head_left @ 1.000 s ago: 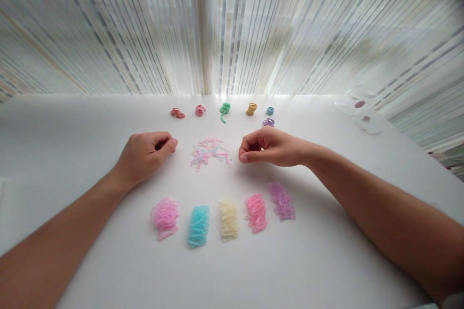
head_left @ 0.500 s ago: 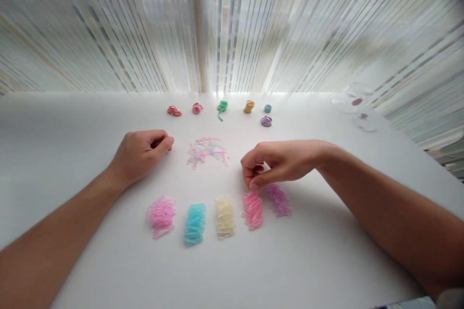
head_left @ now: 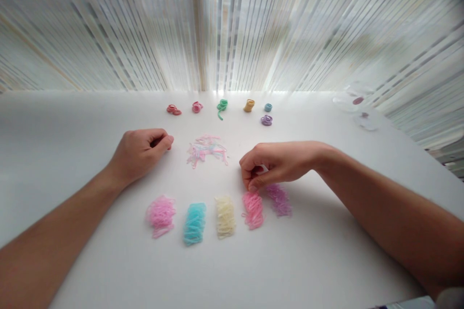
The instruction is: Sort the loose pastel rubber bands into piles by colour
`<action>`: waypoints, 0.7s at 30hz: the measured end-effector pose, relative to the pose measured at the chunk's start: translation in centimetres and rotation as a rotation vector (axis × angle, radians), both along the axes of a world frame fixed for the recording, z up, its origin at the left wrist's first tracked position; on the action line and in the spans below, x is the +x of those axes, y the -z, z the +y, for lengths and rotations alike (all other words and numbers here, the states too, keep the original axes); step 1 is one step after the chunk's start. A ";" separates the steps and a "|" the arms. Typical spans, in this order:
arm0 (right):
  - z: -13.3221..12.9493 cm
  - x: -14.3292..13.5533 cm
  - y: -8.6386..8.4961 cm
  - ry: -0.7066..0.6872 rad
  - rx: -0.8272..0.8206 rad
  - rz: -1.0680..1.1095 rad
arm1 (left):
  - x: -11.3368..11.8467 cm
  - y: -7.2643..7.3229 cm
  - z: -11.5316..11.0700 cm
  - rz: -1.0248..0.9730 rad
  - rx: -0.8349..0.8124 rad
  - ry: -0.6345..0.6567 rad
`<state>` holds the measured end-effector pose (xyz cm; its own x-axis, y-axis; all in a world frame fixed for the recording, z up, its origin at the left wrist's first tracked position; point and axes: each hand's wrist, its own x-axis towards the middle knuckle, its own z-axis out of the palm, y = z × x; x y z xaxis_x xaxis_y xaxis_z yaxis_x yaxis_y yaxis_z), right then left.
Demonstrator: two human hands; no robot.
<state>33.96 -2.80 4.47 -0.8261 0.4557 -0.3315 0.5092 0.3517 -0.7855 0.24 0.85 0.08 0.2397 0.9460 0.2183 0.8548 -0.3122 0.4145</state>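
My right hand (head_left: 266, 168) reaches in from the right, thumb and forefinger pinched at the far end of a coral-pink pile of small rubber bands (head_left: 253, 212). Its fingertips hide what exactly lies between them. Just beyond, partly under that hand, is a purple pile of rubber bands (head_left: 280, 200). My left hand (head_left: 143, 152) rests on the table as a loose fist, with nothing visible in it. Between the hands lies a loose scatter of pale pink and bluish bands (head_left: 207, 151).
Nearer me on the white table (head_left: 232, 275) are a cream pile (head_left: 225, 217), a turquoise pile (head_left: 195, 223) and a light-pink pile (head_left: 161, 216). Several coloured coils, including a green coil (head_left: 222, 105), line the back. Clear round pieces (head_left: 366, 120) sit far right, before a striped curtain (head_left: 232, 24).
My right hand has shifted very slightly left, still pinching at the coral-pink pile. My left hand has stayed in place.
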 end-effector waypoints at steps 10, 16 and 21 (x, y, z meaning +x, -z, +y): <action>0.4 0.2 -0.1 -0.044 -0.026 -0.044 | 0.1 -0.1 0.0 0.037 -0.007 -0.005; 0.3 0.0 -0.1 0.000 -0.028 -0.050 | -0.2 0.1 0.1 0.031 0.003 0.006; 0.2 -0.2 -0.2 0.052 0.016 -0.075 | -0.1 0.1 0.1 0.021 0.004 0.010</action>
<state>33.80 -2.63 4.69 -0.7746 0.5028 -0.3836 0.5839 0.3357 -0.7391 0.11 0.97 -0.02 0.2540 0.9427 0.2165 0.8600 -0.3226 0.3953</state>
